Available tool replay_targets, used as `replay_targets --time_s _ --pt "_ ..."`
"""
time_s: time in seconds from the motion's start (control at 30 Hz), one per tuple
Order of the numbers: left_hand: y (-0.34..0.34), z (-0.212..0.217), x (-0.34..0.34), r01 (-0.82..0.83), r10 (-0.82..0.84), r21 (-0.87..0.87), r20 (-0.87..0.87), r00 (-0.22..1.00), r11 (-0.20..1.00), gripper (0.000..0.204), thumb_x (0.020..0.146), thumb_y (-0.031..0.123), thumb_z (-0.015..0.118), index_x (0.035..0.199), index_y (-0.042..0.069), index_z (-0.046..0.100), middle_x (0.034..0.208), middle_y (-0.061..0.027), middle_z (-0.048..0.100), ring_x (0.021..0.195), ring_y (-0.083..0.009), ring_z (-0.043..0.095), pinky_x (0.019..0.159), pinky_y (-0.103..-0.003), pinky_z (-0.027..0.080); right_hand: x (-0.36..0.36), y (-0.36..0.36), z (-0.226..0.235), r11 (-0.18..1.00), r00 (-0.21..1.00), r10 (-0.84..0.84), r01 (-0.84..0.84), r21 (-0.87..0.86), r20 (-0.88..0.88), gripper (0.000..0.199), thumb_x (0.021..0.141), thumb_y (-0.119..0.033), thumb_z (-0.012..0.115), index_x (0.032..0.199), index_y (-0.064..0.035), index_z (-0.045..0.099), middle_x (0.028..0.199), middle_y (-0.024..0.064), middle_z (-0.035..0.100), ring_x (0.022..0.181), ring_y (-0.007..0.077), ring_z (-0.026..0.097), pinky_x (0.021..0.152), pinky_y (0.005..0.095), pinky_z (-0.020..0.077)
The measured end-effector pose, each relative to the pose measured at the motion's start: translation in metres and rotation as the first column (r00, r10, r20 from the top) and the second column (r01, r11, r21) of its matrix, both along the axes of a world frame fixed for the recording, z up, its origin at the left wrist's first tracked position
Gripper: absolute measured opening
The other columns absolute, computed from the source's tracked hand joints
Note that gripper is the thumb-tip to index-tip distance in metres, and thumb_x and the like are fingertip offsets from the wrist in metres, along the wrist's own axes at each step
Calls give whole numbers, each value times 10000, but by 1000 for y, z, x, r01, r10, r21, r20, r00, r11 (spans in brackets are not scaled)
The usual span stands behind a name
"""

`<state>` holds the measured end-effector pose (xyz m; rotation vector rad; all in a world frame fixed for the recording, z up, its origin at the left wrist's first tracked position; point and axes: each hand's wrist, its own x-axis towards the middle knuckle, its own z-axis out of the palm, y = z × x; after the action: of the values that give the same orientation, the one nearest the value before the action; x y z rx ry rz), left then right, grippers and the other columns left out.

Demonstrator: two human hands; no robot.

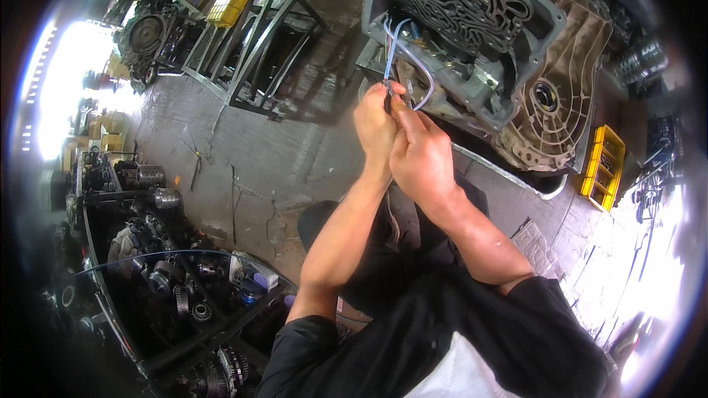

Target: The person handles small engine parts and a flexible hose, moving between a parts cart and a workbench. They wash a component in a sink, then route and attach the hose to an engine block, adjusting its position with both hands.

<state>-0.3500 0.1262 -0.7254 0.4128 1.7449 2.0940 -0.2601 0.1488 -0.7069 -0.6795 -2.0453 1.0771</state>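
Your left hand (377,129) has its fingers pinched narrow on the wires (389,63), just outside the housing (544,48); your right hand (426,155) curls against it, but its grip is hidden, so I can't tell what it holds. A hard tug could strain the wires where they enter the housing, and their loose loop might snag on its rim. They look thin, smooth and pale blue to lilac; the housing is dull grey metal, its plate (466,13) cut with winding channels.
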Motion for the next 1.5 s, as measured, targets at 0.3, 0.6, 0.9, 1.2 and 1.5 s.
replay_targets --time_s 0.3,0.6,0.9,1.2,1.5 --pt "-9 17 -14 110 -150 125 375 915 986 293 982 246 461 908 17 629 585 9 467 433 -89 379 417 -251 288 16 24 10 995 996 83 -85 -58 -29 307 945 -57 575 1240 20 610 855 221 688 696 313 689 641 378 541" --pt "-7 8 7 61 -130 -240 -280 951 969 328 1024 248 431 911 1 614 673 -93 562 584 -189 528 531 -330 402 -32 67 1 947 997 68 -54 -316 33 249 930 -216 674 917 26 730 706 100 699 648 111 622 626 288 501" --pt "-3 5 19 -32 -89 -302 -379 921 953 319 1032 239 428 953 -15 603 781 -250 650 731 -413 658 639 -463 481 -30 81 3 975 996 75 -61 -213 56 349 922 -292 643 803 34 674 722 225 670 654 365 654 651 411 516" --pt "0 3 21 -158 11 -281 -462 887 947 188 949 141 508 947 -31 583 764 -284 619 717 -461 644 635 -483 495 -36 84 -6 961 975 177 -142 -237 132 270 943 -203 625 827 40 630 685 162 604 617 179 481 629 353 450" --pt "-3 1 12 -92 15 -253 -291 957 963 284 983 204 511 878 -53 568 655 -208 557 585 -198 561 566 -393 447 -45 80 -3 992 981 101 -87 -92 166 278 958 -219 614 929 53 665 782 205 657 699 258 601 709 393 484"
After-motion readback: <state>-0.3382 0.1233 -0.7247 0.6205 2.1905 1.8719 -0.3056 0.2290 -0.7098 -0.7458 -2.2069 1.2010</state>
